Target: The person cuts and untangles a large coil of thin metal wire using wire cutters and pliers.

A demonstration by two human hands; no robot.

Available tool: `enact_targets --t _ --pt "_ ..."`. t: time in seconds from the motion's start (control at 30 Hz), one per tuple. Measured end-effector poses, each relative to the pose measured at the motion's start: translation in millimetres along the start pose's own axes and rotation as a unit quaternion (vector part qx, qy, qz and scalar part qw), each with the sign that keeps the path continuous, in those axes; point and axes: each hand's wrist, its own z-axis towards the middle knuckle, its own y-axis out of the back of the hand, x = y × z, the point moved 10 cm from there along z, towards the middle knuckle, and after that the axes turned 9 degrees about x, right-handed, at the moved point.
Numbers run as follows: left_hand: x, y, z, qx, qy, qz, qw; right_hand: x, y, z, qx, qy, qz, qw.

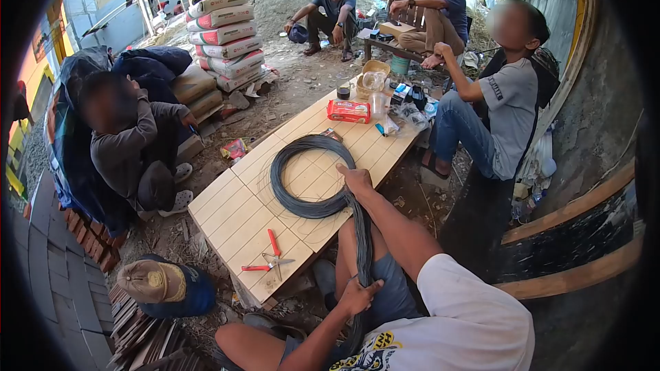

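A round coil of dark thin wire [278,172] lies on the light wooden table, with loose strands sticking out around it. My right hand [355,178] is closed on the coil's right side. From there a thick bundle of straight wire [363,240] runs down across my thigh. Lower on this bundle, my left hand [359,295] is wrapped round it near my lap. Cutting pliers with red handles [273,260] lie spread on the table's near left part, apart from both hands.
On the wooden table [227,209] are a red snack packet [348,111], a dark cup [343,93] and plastic containers. Several people sit around. A cap [151,280] rests on a blue object at left. Stacked cement bags [227,38] stand behind.
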Motion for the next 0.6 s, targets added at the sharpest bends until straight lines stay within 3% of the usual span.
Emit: enact_targets --t 0.07,0.3,0.4,0.47,0.5,0.57,0.6 --pt "-1 -7 1 0.027 -0.015 -0.056 0.998 6 10 -6 -0.054 0.008 0.0 0.999" --pt "1 -19 3 0.098 -0.037 -0.173 0.979 -12 15 4 -0.074 -0.026 0.05 0.996" --pt "6 -19 -3 0.097 -0.009 -0.209 0.973 -22 10 3 -0.044 -0.034 0.107 0.993" --pt "4 -23 -7 0.124 -0.037 -0.238 0.962 -36 -14 17 0.056 -0.044 0.028 0.997" --pt "3 -22 -7 0.119 -0.035 -0.237 0.964 -37 -14 19 0.061 -0.044 0.031 0.997" --pt "-1 -11 -10 0.073 -0.049 -0.171 0.981 -38 -13 24 0.055 -0.041 -0.014 0.998" --pt "-4 -7 -11 0.073 -0.063 -0.146 0.985 -6 -5 -9 0.094 -0.071 -0.014 0.993"
